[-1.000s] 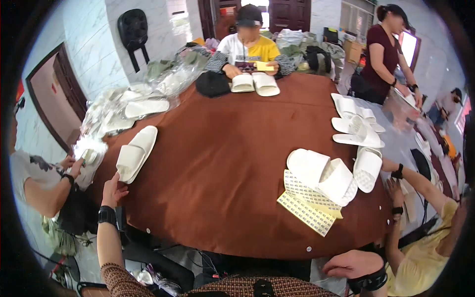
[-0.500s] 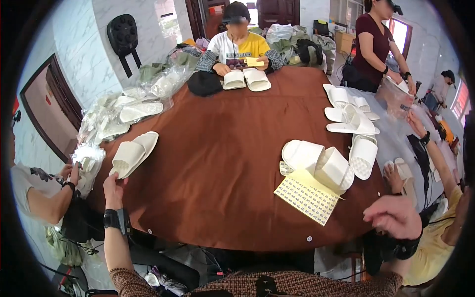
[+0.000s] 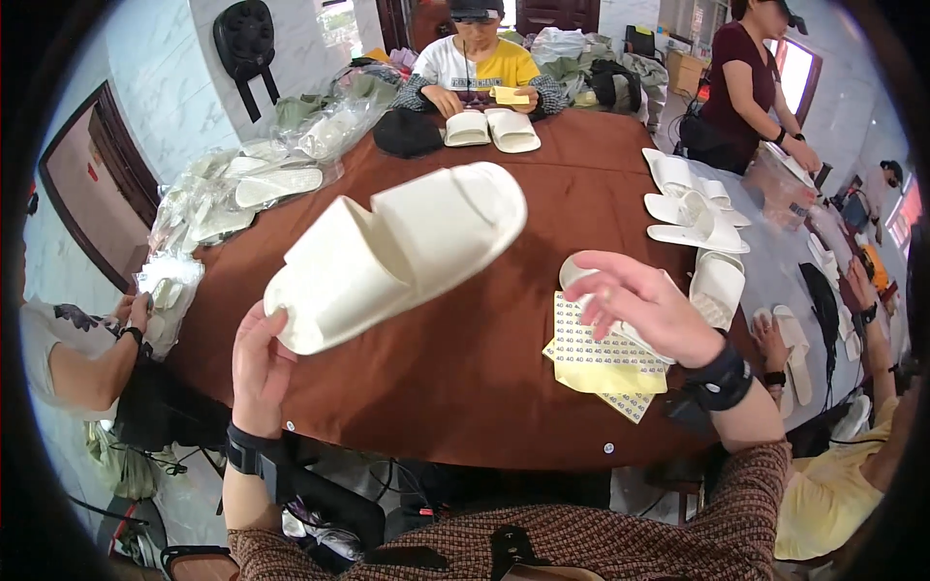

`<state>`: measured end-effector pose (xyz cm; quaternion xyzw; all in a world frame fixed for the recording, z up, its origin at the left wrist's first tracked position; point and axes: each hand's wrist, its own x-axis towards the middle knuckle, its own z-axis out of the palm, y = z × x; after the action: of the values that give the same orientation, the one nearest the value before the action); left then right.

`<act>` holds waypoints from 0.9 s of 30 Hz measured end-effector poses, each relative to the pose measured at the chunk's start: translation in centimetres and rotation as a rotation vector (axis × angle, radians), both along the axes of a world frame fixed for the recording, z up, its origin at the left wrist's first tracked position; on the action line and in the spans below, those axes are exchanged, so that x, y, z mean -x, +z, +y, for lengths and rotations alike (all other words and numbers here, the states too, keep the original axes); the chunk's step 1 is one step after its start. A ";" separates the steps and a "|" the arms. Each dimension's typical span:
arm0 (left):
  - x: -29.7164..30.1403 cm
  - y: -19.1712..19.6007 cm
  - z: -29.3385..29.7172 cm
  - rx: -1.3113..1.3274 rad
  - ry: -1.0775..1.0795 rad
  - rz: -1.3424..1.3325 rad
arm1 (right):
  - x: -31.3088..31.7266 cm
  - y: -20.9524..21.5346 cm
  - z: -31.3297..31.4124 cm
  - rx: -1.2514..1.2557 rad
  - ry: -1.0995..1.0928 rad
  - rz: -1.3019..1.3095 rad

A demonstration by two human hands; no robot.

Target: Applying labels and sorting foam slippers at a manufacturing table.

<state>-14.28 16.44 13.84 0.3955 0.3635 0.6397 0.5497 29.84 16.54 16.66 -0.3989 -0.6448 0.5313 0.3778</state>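
Lifted since half a second ago: white slipper (image 3: 397,254) is off the table's left edge, now in the air above the brown table (image 3: 465,387). Left hand (image 3: 260,368) fingers pinch its near-left heel end; right hand (image 3: 644,305) hovers, fingers loosely spread, over yellow sticker sheets (image 3: 601,353). Step judged: inspection before labelling; next needs a sticker peeled. Long axis runs near-left to far-right, toe far-right.

A big round desk (image 3: 484,387) under a brown cloth fills the middle, pale marbled walls (image 3: 145,87) rise at far left with a dark-framed doorway (image 3: 82,198), dark wooden doors (image 3: 557,15) stand far back, and daylight pours through a right-hand window (image 3: 799,68).
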 end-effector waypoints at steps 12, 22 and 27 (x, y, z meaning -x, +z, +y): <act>-2.8 -2.4 -2.0 0.053 -0.116 -0.024 | 3.0 -1.4 1.4 0.167 -0.090 0.375; 1.8 -1.5 -2.7 0.027 0.133 0.083 | -1.3 -0.7 1.8 -0.041 -0.337 0.194; 2.0 -0.5 -1.5 0.011 0.158 0.154 | 0.1 -0.1 2.7 -0.082 -0.354 0.219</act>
<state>-16.26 14.91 13.33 0.4105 0.4383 0.6468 0.4701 29.73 19.27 16.60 -0.4299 -0.5410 0.4701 0.5491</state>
